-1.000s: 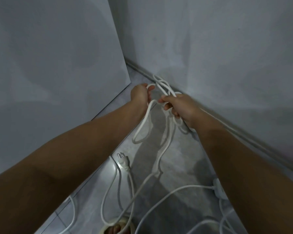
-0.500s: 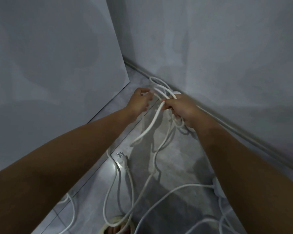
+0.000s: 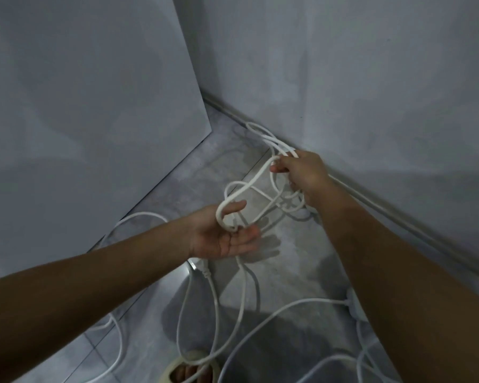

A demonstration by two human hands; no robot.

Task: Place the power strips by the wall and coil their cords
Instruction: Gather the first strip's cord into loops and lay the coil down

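Right hand [image 3: 302, 172] grips round loops of smooth white cord [image 3: 243, 294]; left hand [image 3: 221, 237] lies spread, palm up, underneath.

Your view is dim and bluish, soft shadows pooling on the grey tiled floor [image 3: 296, 272], with wide-angle bowing at the edges.

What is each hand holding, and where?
The right hand grips the white cord by the top of its gathered loops; the left hand lies open, one loop hooked over its thumb.
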